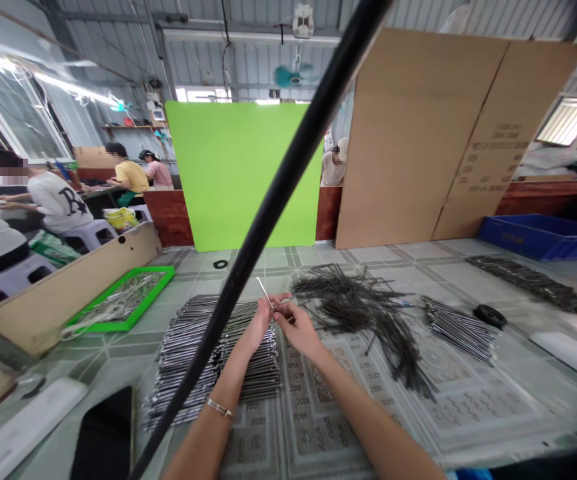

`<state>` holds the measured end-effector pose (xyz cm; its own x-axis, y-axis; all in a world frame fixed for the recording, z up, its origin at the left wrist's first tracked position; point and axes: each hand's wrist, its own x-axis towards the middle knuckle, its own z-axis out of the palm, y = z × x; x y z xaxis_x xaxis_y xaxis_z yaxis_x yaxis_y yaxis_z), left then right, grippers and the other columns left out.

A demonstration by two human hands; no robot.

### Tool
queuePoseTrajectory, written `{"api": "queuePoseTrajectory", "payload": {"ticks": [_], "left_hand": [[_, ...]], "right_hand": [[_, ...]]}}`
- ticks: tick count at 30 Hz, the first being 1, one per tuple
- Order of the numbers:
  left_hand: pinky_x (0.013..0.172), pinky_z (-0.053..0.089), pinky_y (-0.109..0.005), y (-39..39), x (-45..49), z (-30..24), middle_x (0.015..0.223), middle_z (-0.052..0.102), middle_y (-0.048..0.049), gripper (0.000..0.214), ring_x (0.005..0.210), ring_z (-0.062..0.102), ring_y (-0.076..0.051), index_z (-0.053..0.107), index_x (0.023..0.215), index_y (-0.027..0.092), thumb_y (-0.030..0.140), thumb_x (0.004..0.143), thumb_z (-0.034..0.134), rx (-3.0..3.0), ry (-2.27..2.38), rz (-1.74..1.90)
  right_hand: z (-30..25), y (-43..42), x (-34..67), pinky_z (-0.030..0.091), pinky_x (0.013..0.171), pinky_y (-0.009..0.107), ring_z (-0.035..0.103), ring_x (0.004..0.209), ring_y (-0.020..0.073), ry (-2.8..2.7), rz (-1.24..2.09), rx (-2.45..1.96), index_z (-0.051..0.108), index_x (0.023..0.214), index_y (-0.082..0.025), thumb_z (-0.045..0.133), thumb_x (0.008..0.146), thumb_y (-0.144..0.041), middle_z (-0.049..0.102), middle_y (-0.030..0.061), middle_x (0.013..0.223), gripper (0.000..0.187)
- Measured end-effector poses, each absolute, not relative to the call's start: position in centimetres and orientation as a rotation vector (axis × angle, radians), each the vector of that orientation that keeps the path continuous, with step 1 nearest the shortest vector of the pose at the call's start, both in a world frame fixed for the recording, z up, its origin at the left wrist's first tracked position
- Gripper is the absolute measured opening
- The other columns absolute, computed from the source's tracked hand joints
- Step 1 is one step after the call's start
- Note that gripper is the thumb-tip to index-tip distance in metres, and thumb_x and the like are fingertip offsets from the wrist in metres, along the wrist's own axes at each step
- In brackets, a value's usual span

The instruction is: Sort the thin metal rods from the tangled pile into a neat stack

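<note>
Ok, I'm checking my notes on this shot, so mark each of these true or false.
1. The left hand wears a bracelet on its wrist: true.
2. A thin rod sticks up between the left hand and the right hand: true.
3. The blue crate sits next to the green tray: false. The crate is at the far right of the view, the tray at the left.
4. The tangled wires lie inside the green tray: false. They lie to the right of the hands, outside the tray.
</note>
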<state>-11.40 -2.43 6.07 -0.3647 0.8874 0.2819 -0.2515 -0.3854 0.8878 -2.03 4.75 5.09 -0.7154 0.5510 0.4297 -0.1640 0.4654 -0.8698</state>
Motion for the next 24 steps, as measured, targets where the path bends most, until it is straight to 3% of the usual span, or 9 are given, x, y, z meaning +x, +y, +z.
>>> {"api": "queuePoseTrajectory", "payload": {"ticks": [4, 7, 10, 14, 21, 24], "left_hand": [[0.097, 0.031, -0.039, -2.5, -12.3, 5.9, 0.125, 0.048, -0.0119, 0.069, 0.122, 0.035, -0.025, 0.049, 0.102, 0.018, 0.076, 0.068, 0.035, 1.064, 1.132, 1.875], [0.086, 0.039, -0.035, -2.5, -12.8, 5.9, 0.115, 0.054, -0.0107, 0.070, 0.112, 0.044, -0.023, 0.047, 0.106, 0.019, 0.076, 0.071, 0.026, 1.047, 1.213, 1.925], [0.065, 0.042, -0.027, -2.6, -12.9, 6.3, 0.084, 0.059, -0.0060, 0.065, 0.080, 0.055, -0.018, 0.049, 0.099, 0.018, 0.074, 0.073, 0.029, 1.037, 1.410, 1.962], [0.046, 0.030, -0.021, -3.2, -12.6, 6.9, 0.051, 0.040, 0.0061, 0.048, 0.046, 0.039, -0.010, 0.053, 0.086, 0.017, 0.062, 0.075, 0.044, 1.178, 1.709, 1.786], [0.047, 0.035, -0.024, -3.6, -13.0, 7.4, 0.041, 0.044, 0.0049, 0.046, 0.042, 0.043, -0.013, 0.048, 0.061, 0.019, 0.062, 0.072, 0.042, 1.340, 2.044, 1.450], [0.046, 0.041, -0.025, -3.9, -13.3, 8.0, 0.041, 0.049, 0.0044, 0.047, 0.043, 0.048, -0.014, 0.050, 0.061, 0.020, 0.067, 0.063, 0.047, 1.180, 2.093, 1.477]], "right_hand": [[5.5, 4.9, -1.9, 0.040, 0.057, 0.022, 0.056, 0.067, 0.0126, -1.952, 1.314, -0.380, 0.057, 0.082, -0.015, 0.050, 0.078, -0.029, 0.062, 0.0023, 0.075, 0.016], [5.8, 4.9, -1.8, 0.040, 0.057, 0.022, 0.056, 0.068, 0.0128, -1.931, 1.328, -0.405, 0.058, 0.083, -0.015, 0.050, 0.077, -0.029, 0.063, 0.0030, 0.077, 0.017], [5.8, 4.9, -1.8, 0.041, 0.056, 0.023, 0.057, 0.067, 0.0129, -1.918, 1.335, -0.426, 0.058, 0.084, -0.015, 0.051, 0.077, -0.028, 0.064, 0.0035, 0.077, 0.017], [5.5, 4.6, -1.8, 0.045, 0.060, 0.025, 0.059, 0.069, 0.0145, -1.912, 1.335, -0.415, 0.059, 0.085, -0.015, 0.055, 0.074, -0.026, 0.065, 0.0040, 0.077, 0.016], [5.4, 4.2, -1.7, 0.048, 0.064, 0.026, 0.063, 0.067, 0.0167, -1.756, 1.465, -0.406, 0.056, 0.094, -0.017, 0.072, 0.062, -0.025, 0.066, 0.0003, 0.068, 0.037], [5.0, 4.4, -1.6, 0.047, 0.061, 0.024, 0.063, 0.070, 0.0165, -1.798, 1.513, -0.368, 0.057, 0.096, -0.017, 0.074, 0.060, -0.028, 0.065, 0.0007, 0.071, 0.042]]}}
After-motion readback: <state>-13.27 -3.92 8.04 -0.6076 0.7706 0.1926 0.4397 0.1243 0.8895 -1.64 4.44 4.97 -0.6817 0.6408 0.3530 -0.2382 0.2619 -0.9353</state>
